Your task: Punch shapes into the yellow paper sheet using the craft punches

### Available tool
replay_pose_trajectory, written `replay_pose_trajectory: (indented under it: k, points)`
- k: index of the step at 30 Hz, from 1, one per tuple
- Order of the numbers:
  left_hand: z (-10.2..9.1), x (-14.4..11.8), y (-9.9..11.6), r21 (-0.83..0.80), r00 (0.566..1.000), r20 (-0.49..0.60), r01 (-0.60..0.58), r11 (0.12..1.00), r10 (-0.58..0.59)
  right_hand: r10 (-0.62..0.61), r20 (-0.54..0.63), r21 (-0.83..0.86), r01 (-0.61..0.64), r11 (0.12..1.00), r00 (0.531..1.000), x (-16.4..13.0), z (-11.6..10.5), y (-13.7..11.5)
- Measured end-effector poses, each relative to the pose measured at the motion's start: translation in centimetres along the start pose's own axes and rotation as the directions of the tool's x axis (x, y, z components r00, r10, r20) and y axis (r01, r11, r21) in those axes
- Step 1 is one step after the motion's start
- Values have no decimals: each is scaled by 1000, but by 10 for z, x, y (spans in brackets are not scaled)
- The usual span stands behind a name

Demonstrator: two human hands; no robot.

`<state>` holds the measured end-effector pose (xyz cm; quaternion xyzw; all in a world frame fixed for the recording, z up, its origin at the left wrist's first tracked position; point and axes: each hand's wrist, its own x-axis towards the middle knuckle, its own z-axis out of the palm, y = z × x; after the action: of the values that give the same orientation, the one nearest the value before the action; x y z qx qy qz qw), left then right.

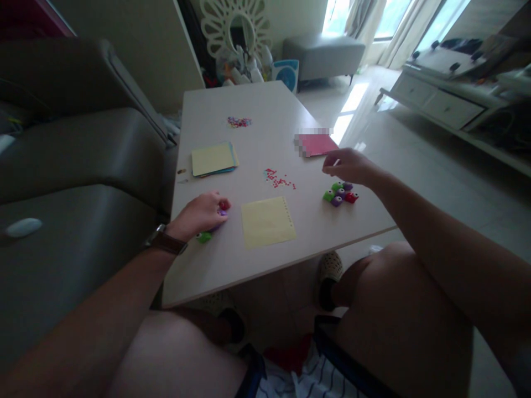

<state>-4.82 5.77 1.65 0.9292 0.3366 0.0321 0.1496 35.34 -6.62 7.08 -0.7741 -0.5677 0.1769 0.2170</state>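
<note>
My left hand [204,212] rests low on the table, fingers curled round small toys. A red toy [224,204] and a purple toy [222,213] poke out at its fingertips, and a green toy [203,237] lies under its wrist side. My right hand [348,166] hovers over the right edge, closed in a pinch on a small white stick-like thing [336,162]. Just below it sits a cluster of green, purple and red toys [340,194] with eye-like white spots. Between the hands lies a yellow loose-leaf sheet [268,222] with holes along its right side.
Red bits [279,178] are scattered beyond the sheet. A paper stack [214,158] with yellow on top lies at the left, a pink sheet [318,145] at the right edge. Farther back is a pile of colourful bits [239,122]. A sofa [83,143] flanks the white table [257,102].
</note>
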Motion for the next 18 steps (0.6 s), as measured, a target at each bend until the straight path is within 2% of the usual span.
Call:
replay_pose_trajectory:
  k: [2, 4, 9, 14, 18]
  points:
    - [2, 0, 16, -39, 999, 7, -38, 999, 38, 55, 176, -116, -35, 993, 983, 0, 5, 10]
    - [8, -2, 34, -96, 995, 29, -94, 991, 97, 76, 279, -206, -17, 978, 957, 0, 10, 18]
    - [24, -7, 68, -196, 970, 77, -213, 957, 232, 76, 344, -318, 41, 947, 936, -3, 16, 23]
    - [31, -6, 77, -246, 951, 105, -258, 934, 290, 95, 374, -296, 22, 955, 923, -9, 18, 16]
    - [35, -5, 80, -248, 944, 108, -278, 928, 312, 24, 443, -182, 64, 981, 896, -13, 21, 7]
